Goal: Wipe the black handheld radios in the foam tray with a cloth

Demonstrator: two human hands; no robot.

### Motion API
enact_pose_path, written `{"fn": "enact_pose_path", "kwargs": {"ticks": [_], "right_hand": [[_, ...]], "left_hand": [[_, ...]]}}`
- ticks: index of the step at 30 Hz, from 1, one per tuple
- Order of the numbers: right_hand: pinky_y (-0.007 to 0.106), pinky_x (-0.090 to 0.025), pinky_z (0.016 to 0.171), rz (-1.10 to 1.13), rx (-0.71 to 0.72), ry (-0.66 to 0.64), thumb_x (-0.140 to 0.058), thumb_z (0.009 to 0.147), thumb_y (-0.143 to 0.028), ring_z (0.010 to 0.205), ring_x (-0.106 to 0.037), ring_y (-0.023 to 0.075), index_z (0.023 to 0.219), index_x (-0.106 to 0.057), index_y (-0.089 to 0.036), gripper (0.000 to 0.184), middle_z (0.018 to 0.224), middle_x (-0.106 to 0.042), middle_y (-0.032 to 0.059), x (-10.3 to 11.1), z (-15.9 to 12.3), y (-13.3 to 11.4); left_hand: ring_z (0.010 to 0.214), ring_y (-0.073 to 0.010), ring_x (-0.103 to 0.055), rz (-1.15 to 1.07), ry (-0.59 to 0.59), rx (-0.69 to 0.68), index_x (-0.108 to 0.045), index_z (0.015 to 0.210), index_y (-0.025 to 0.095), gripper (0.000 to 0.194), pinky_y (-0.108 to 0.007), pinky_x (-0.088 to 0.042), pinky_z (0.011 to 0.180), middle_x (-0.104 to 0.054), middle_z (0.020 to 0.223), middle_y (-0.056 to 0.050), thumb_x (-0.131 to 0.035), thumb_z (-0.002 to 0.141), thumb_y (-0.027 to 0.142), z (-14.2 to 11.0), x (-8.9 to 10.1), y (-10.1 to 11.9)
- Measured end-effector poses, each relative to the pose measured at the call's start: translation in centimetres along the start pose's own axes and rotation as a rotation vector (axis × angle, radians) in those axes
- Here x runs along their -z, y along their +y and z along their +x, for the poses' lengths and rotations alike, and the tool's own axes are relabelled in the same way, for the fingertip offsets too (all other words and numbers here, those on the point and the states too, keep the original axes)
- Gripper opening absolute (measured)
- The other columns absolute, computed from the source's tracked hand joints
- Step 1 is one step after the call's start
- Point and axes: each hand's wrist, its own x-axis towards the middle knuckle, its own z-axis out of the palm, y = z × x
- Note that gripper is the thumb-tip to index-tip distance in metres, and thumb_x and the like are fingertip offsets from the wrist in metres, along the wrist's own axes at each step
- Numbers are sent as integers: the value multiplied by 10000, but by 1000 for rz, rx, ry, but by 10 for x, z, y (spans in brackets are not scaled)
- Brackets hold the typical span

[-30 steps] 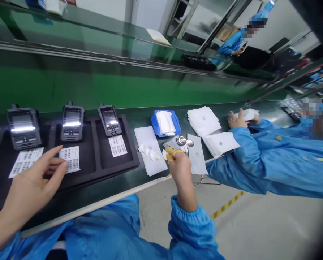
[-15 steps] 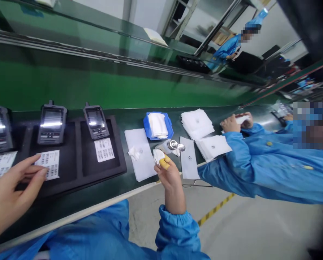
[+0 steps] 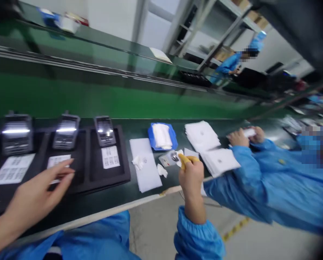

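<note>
My left hand (image 3: 43, 191) hovers over the middle slot of a black foam tray (image 3: 80, 180), fingers stretched out. Its fingertips partly cover a white label sheet (image 3: 59, 160); whether they touch it I cannot tell. Above that sheet lies a handheld device with a screen and keys (image 3: 66, 131). My right hand (image 3: 192, 175), with yellow finger cots, pinches a white wipe (image 3: 180, 155) beside the metal top of a small bottle (image 3: 167, 159). Crumpled wipes (image 3: 162, 170) lie near the bottle.
Similar devices (image 3: 17, 134) and label sheets (image 3: 110, 157) occupy the neighbouring slots. A blue bin (image 3: 173, 139) holds folded white cloths. White sheets (image 3: 146, 177) and stacks of white bags (image 3: 202, 135) lie to the right. A co-worker's blue sleeve (image 3: 237, 166) reaches in alongside them.
My right hand has moved right with the wipe, up to the bottle's metal top. My left hand has shifted over the label sheet, its fingers covering more of it. The camera view has turned slightly.
</note>
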Motion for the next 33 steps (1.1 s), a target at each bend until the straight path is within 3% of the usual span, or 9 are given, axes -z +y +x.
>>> {"fn": "enact_pose_path", "kwargs": {"ticks": [2,4,6,9,14,17,20,25,33], "right_hand": [[383,-376,705,-14,94,-33,-426,711,-155,787,-480,238,853,-725,-156,332,875,-612,131,1,-1,2],[365,-346,655,-229,232,-25,-438,726,-165,739,-462,236,778,-720,-173,286,813,-614,123,2,-1,5],[358,-334,625,-335,312,38,-449,720,-162,691,-436,234,727,-705,-183,256,742,-591,117,3,4,3],[366,-367,641,-223,451,88,-438,725,-153,700,-431,237,834,-705,-169,289,804,-589,130,2,21,-24],[363,-381,728,52,761,52,-408,710,-79,788,-453,215,921,-698,-198,378,912,-598,99,-19,55,-117],[367,-349,763,84,882,-12,-426,716,-38,849,-453,208,972,-697,-239,424,946,-614,72,-43,70,-166],[381,-312,808,117,1029,-73,-464,744,-14,909,-447,208,981,-696,-250,407,973,-638,56,-70,80,-198],[389,-257,845,109,1185,-139,-511,815,-53,953,-433,199,1008,-681,-252,325,1023,-657,35,-101,84,-212],[388,-213,900,197,1338,-143,-547,849,-149,982,-458,181,978,-682,-253,214,964,-685,-1,-94,54,-185]], "left_hand": [[836,-176,-679,-69,-19,-232,-573,1163,238,330,-248,-537,758,-711,965,-19,-454,890,380,0,-2,26],[1016,-191,-639,-59,-78,-428,-603,1152,204,321,-291,-485,919,-692,1073,-56,-404,933,328,5,-9,43],[1215,-235,-522,-4,-162,-564,-602,1183,191,334,-394,-360,1069,-645,1197,-73,-400,950,319,12,-19,53],[1329,-293,-385,98,-208,-649,-552,1253,145,456,-526,-173,1135,-523,1352,-127,-469,925,449,21,-37,61],[1328,-352,-367,207,-148,-565,-508,1284,37,754,-573,-120,1113,-453,1375,-239,-451,842,646,27,-60,63],[1337,-348,-352,251,-140,-509,-492,1300,33,771,-558,-113,1114,-458,1378,-224,-401,857,657,25,-65,61],[1350,-328,-335,269,-146,-470,-475,1317,48,763,-519,-127,1121,-449,1396,-196,-357,875,658,23,-66,59],[1376,-314,-283,235,-191,-439,-455,1334,85,744,-521,-124,1122,-412,1431,-174,-342,880,663,22,-66,59],[1362,-317,-316,193,-201,-433,-442,1337,77,722,-479,-145,1128,-400,1433,-198,-452,862,621,24,-64,60]]}}
